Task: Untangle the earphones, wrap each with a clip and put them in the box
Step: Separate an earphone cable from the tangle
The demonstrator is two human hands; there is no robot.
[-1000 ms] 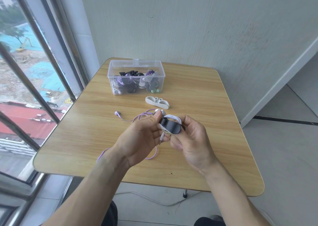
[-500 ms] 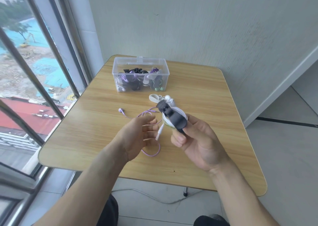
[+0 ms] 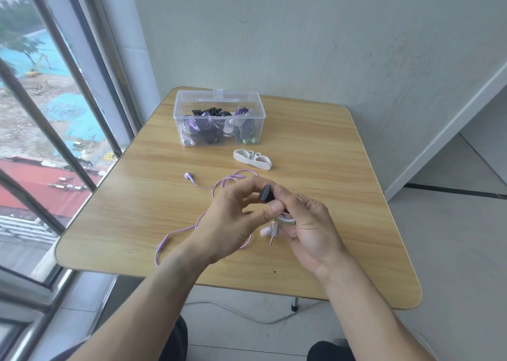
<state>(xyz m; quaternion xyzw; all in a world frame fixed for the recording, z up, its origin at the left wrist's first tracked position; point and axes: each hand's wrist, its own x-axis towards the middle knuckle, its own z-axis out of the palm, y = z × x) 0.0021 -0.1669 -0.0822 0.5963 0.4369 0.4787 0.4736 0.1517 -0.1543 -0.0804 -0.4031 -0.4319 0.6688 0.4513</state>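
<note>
Above the middle of the wooden table, both hands meet on a coiled white earphone wrapped in a dark clip. My right hand grips the coil, its jack and one bud hanging below. My left hand pinches the dark clip's upper end with thumb and fingers. A loose purple earphone lies spread on the table under my left hand. A white clip lies in front of the clear plastic box, which holds several wrapped earphones.
A window with metal bars runs along the left of the table. A plain wall stands right behind the box. The table's right edge drops to a tiled floor, and a white cable trails on the floor beneath.
My right hand pulled the clipped white earphone back toward me and lower. My left hand came up from the table and took hold of the clip's end.
</note>
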